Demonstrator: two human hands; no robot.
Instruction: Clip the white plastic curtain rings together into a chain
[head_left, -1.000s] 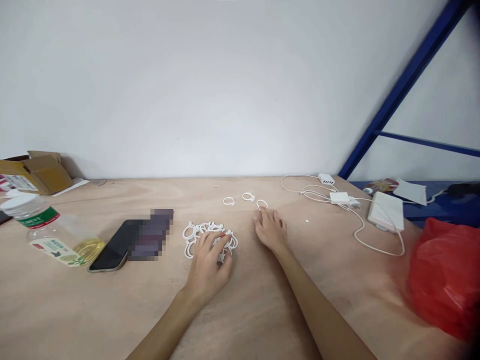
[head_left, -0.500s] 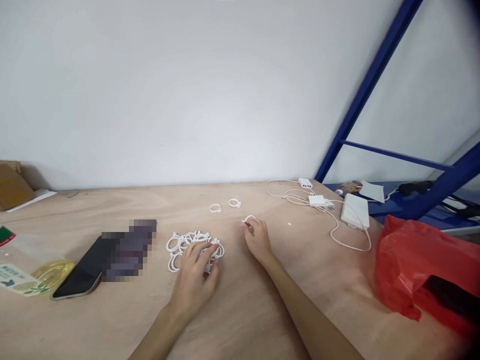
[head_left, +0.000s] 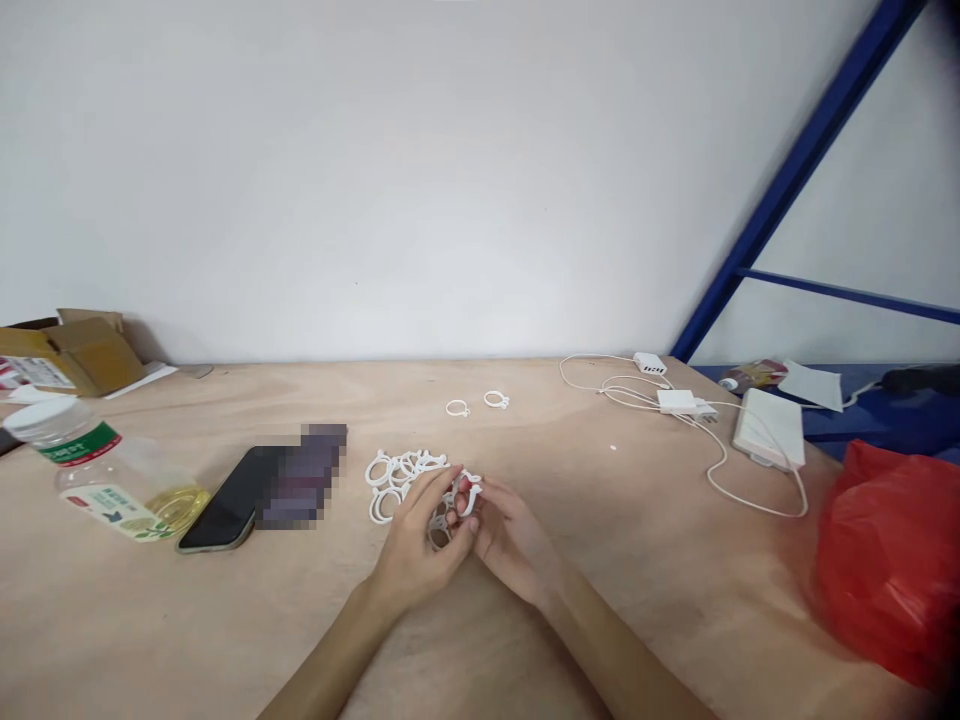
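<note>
Above the near right edge of a pile of white plastic rings (head_left: 386, 505), my two hands come together. My right hand (head_left: 514, 535) pinches one white ring (head_left: 473, 498), which has a small knob and an opening in its band. From the other side my left hand (head_left: 424, 545) closes on this ring with fingertips and thumb; its fingers cover part of it. Some rings of the pile lie behind and beneath my left hand. Farther back, two single rings rest apart on the wooden table, a left ring (head_left: 457, 408) and a right ring (head_left: 496, 399).
On the left stand a bottle (head_left: 105, 480) with yellow liquid and a cardboard box (head_left: 97, 355); a phone (head_left: 232, 505) lies beside a blurred patch. Right of my hands are a white cable (head_left: 720, 460), chargers (head_left: 677, 402), a white power bank (head_left: 769, 430) and a red bag (head_left: 892, 560).
My right hand has come back leftward and nearer with a ring, meeting my left hand, which has shifted off the pile's middle. The camera has turned slightly left.
</note>
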